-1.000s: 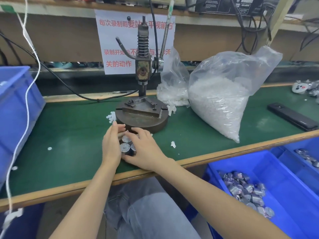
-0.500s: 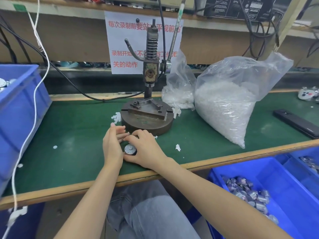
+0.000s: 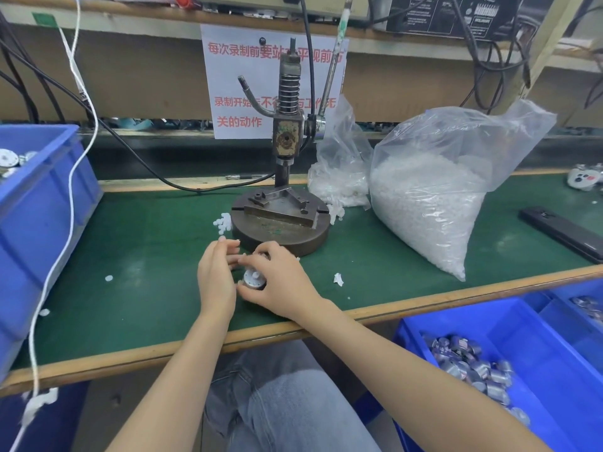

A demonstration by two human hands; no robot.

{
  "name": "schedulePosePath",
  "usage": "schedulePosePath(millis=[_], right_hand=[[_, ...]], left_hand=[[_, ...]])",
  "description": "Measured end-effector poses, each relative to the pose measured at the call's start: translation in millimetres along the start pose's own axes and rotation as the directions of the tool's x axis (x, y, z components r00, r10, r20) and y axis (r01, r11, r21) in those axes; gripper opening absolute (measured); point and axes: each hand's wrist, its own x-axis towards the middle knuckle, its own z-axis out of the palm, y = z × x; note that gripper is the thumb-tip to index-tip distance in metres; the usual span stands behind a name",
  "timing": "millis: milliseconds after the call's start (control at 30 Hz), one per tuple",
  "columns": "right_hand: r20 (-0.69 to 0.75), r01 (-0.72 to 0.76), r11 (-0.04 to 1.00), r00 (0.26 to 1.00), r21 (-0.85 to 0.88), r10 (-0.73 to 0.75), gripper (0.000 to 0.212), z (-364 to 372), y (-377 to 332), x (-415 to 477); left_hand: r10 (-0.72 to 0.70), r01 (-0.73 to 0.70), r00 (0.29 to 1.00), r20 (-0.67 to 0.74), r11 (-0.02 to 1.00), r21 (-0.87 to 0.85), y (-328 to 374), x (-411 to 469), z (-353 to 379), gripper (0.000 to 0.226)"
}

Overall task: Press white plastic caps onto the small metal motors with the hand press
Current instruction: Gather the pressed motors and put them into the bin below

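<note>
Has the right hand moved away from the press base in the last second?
No. The right hand stays just in front of the press base, gripping a motor.

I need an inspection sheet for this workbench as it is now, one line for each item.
Surface: green mat, wooden edge in front.
Job's things: press mid-mat; motor between both hands; cap bag right of press; motors in blue bin, lower right.
Clutter: loose caps left of press base; black bar at right.
Hands: right hand fingers curl round motor; left hand beside it, hold unclear.
Cables: black cable along mat's back; white cord hanging left.
Surroundings: notice behind press; blue crate at left.
</note>
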Motion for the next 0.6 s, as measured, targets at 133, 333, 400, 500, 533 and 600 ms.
schedulePosePath(millis=[133, 333, 400, 500, 533, 600], right_hand=[[0.071, 0.02, 0.992, 0.997, -0.125, -0.011, 0.042, 3.5, -2.9, 0.4], [0.072, 0.032, 0.986, 0.997, -0.161, -0.021, 0.043, 4.0, -2.4, -2.0], [0.054, 0.029, 0.987, 0.998, -0.161, -0.02, 0.041, 4.4, -3.3, -1.8], [0.001, 0.003, 0.992, 1.0, -0.123, -0.002, 0.041, 3.6, -2.5, -1.4], [-0.028, -0.01, 0.995, 1.0, -0.097, 0.007, 0.041, 3.2, -1.9, -2.1], [-0.11, -0.036, 0.999, 0.993, -0.026, 0.033, 0.041, 2.3, -0.2, -5.0]], left_hand=[[0.011, -0.011, 1.0, -0.013, 1.0, 0.006, -0.2, -0.3, -0.2, 0.031], [0.016, -0.016, 1.0, -0.011, 1.0, 0.025, 0.3, -1.2, -0.5, 0.029], [0.013, -0.012, 1.0, -0.011, 1.0, 0.028, 1.1, -2.2, 0.0, 0.029], [0.001, -0.001, 1.0, -0.012, 0.999, 0.038, 2.4, -3.1, 0.4, 0.028], [-0.007, 0.007, 1.0, -0.011, 0.999, 0.038, 2.6, -3.4, 0.1, 0.028], [-0.014, 0.014, 1.0, -0.008, 0.999, 0.037, 2.5, -3.2, -0.3, 0.028]])
